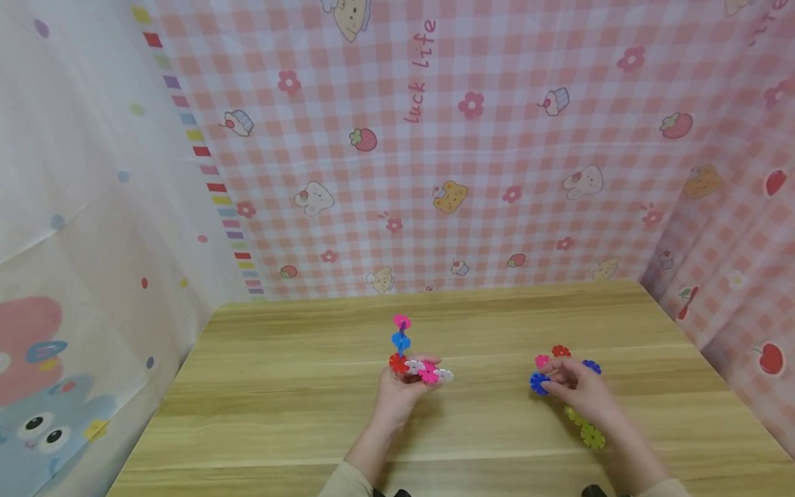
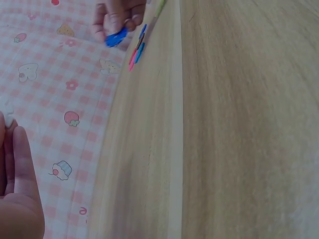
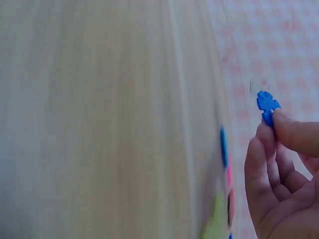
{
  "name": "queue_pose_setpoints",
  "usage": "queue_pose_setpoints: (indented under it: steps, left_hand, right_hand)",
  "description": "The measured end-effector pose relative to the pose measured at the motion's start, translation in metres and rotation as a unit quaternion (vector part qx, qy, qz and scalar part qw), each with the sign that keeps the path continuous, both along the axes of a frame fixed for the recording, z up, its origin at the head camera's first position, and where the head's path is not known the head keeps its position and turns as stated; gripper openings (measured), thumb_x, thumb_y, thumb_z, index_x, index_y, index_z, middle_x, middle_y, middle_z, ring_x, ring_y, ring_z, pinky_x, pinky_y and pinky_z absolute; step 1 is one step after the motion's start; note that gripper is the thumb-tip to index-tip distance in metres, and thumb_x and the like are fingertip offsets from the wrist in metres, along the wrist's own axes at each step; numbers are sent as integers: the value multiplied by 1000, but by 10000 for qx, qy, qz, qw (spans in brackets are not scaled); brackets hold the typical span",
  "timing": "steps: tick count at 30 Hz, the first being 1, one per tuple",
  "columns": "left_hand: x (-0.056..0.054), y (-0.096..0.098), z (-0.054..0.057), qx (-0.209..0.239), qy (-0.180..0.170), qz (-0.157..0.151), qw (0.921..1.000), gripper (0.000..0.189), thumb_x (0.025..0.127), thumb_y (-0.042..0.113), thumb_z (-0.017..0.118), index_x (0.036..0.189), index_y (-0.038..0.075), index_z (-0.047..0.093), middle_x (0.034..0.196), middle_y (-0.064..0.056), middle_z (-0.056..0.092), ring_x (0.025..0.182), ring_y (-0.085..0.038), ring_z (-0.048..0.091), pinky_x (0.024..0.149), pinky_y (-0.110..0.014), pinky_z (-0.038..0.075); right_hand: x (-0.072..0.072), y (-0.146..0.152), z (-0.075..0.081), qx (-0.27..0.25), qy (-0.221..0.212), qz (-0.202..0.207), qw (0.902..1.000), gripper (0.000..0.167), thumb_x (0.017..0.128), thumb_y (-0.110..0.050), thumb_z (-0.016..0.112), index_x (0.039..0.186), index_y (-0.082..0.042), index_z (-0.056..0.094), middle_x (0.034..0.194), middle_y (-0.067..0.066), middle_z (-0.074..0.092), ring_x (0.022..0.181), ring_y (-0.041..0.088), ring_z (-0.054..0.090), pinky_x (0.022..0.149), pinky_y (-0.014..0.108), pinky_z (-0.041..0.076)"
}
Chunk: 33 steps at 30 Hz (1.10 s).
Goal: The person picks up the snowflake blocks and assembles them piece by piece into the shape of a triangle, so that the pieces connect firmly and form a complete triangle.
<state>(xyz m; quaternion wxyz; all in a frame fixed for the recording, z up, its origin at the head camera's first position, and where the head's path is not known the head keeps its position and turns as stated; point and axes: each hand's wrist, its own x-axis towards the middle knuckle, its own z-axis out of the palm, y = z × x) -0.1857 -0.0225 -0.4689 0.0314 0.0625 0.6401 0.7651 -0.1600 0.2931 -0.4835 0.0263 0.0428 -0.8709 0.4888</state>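
My left hand (image 1: 397, 399) grips a joined chain of snowflake discs (image 1: 428, 373) with pink, white, red, blue and purple pieces. Part of that chain rises upward from the red disc (image 1: 398, 363), and the white and pink end points right. Between thumb and fingers my right hand (image 1: 580, 390) pinches a blue snowflake disc (image 1: 539, 384), held above the table. The right wrist view shows this blue disc (image 3: 267, 105) at the fingertips, touching no other disc. Only part of the left hand (image 2: 20, 184) and a white disc (image 2: 7, 112) appear in the left wrist view.
Loose discs lie on the wooden table (image 1: 298, 414) around the right hand: a red disc (image 1: 562, 352), a pink disc (image 1: 542, 361), another blue disc (image 1: 592, 366) and yellow-green discs (image 1: 593, 435). A pink checked curtain (image 1: 472, 152) hangs behind the table.
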Motion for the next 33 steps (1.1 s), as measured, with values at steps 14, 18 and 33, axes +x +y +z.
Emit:
queue_pose_setpoints:
  steps: [14, 18, 33]
  left_hand:
    - [0, 5, -4, -6, 9, 84, 10000, 29, 75, -11, 78, 103, -9, 71, 100, -11, 74, 86, -12, 68, 77, -24, 55]
    - [0, 7, -5, 50, 3, 15, 10000, 30, 74, -12, 77, 103, -10, 70, 99, -10, 74, 84, -11, 68, 77, -24, 55]
    - [1, 10, -7, 137, 191, 77, 9997, 28, 75, -12, 78, 102, -12, 70, 97, -14, 73, 80, -11, 66, 74, -23, 54]
  right_hand:
    - [-7, -75, 14, -1910, -333, 1042, 9755, 31, 91, 4, 65, 116, 17, 53, 91, 17, 66, 75, 18, 66, 71, 31, 59]
    - [-6, -88, 16, -2245, -581, 1184, 9655, 34, 91, 3, 65, 117, 18, 51, 91, 16, 67, 78, 19, 67, 73, 32, 59]
    - [-6, -106, 13, -3498, -1344, 1133, 9202, 24, 93, 1, 63, 114, 11, 56, 92, 9, 67, 80, 15, 66, 80, 30, 58]
